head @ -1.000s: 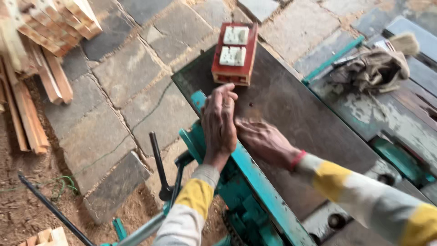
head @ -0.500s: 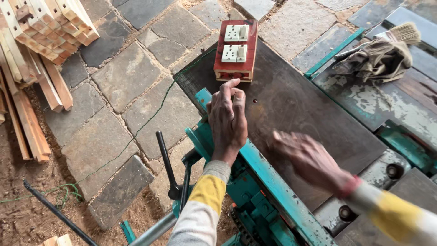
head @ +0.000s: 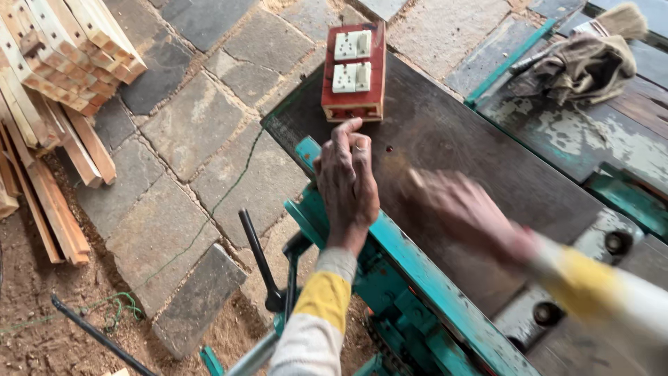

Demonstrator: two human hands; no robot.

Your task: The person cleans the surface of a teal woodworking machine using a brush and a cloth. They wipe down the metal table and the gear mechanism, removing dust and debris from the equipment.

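Note:
My left hand (head: 346, 182) lies flat, fingers together, on the near edge of a dark metal machine table (head: 480, 167) with a teal frame. Its fingertips point at a red wooden switch box (head: 354, 71) with two white sockets, a short gap away. My right hand (head: 465, 211) is blurred by motion over the middle of the table, palm down, fingers spread, holding nothing that I can see. Both sleeves are white with a yellow band.
A crumpled beige cloth (head: 588, 64) lies on a second worn table at the top right. Stacked wooden slats (head: 66, 49) and loose planks (head: 49, 202) sit on the stone paving at left. A black lever (head: 259, 259) sticks out below the table's edge.
My right hand has swept rightward and back across the table, away from my left hand. My left hand has stayed near the switch box.

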